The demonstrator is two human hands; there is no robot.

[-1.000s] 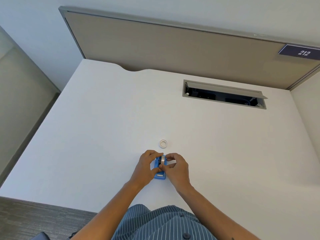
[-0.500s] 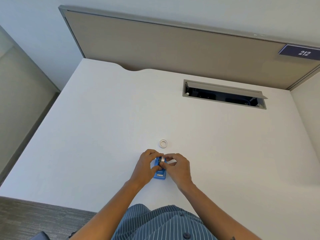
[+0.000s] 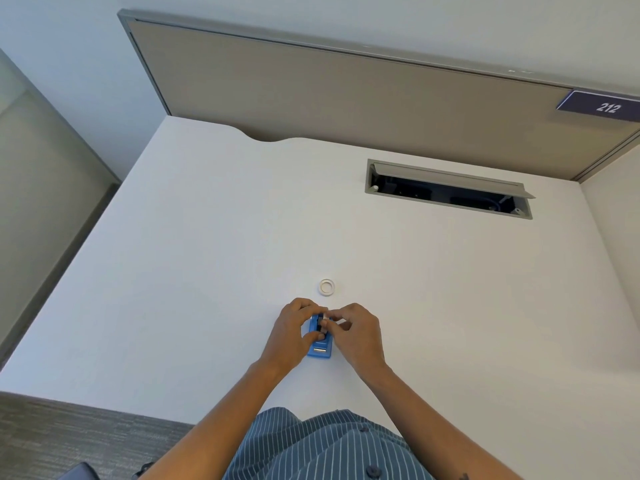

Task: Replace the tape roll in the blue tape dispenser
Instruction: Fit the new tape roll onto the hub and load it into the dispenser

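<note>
A small blue tape dispenser (image 3: pixel 320 351) lies on the white desk (image 3: pixel 207 271) near its front edge, its metal cutter end toward me. My left hand (image 3: pixel 294 332) grips its left side, thumb on top. My right hand (image 3: pixel 353 332) pinches a tape roll (image 3: pixel 325 317) at the dispenser's far end; the roll sits partly down in the dark slot and my fingers hide most of it. A second small white tape ring (image 3: pixel 327 287) lies flat on the desk just beyond both hands.
An open cable hatch (image 3: pixel 446 190) with a raised grey lid is set into the desk at the back right. A beige partition panel (image 3: pixel 346 98) bearing a "212" sign (image 3: pixel 604 106) stands behind the desk. Carpeted floor (image 3: pixel 52 434) shows at the lower left.
The roll held by my right hand has moved down into the dispenser's slot, and the fingers of both hands have closed in tighter around the dispenser. The white ring has not moved.
</note>
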